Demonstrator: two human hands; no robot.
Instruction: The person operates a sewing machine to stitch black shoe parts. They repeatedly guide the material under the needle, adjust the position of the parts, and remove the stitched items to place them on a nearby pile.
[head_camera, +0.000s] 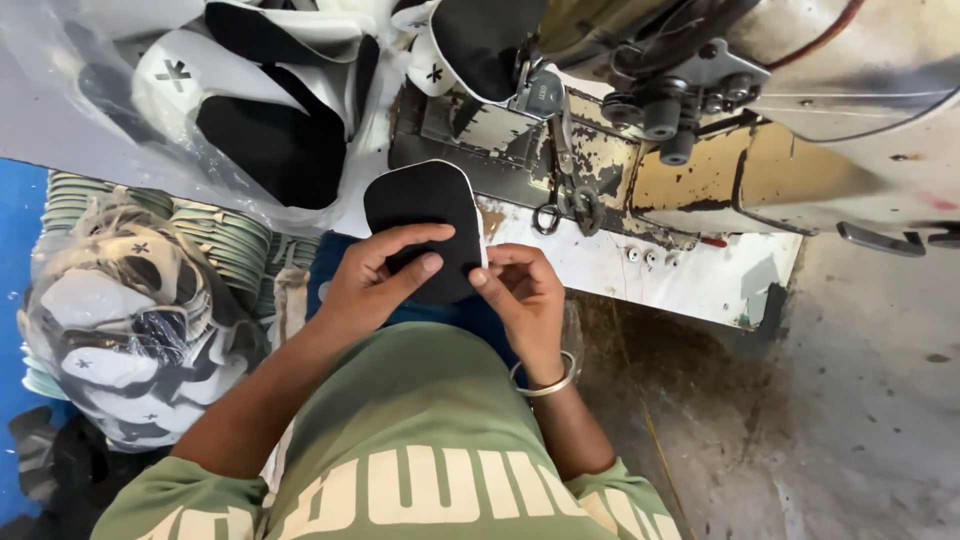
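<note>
- Black pad piece (420, 215), a rounded shape with a thin white edge, is held up in front of the body, just short of the sewing machine (720, 130).
- Left hand (375, 275) is clamped on the piece's lower left: thumb across the black face, fingers behind it.
- Right hand (525, 295) pinches the lower right edge with fingertips closed on it; a metal bangle (548, 385) sits on that wrist.
- Piece sits between both hands, top half sticking out above them, tilted slightly toward the machine.
- Progress, judged: early stage. The piece is in hand and being lined up, but it is not yet under the needle area, and no stitching shows on it.
- Left to do, judged: feed the piece to the machine bed (500, 150).
- Worktop (700, 280) is chipped white and lies just beyond the hands.
- Clear bag of black-and-white cut pieces (250, 100) lies upper left, well apart from the hands.
- Second bag of similar pieces (120, 330) sits left of the left arm.
- Scissors (570, 205) rest on the machine bed, near the piece's right side.
</note>
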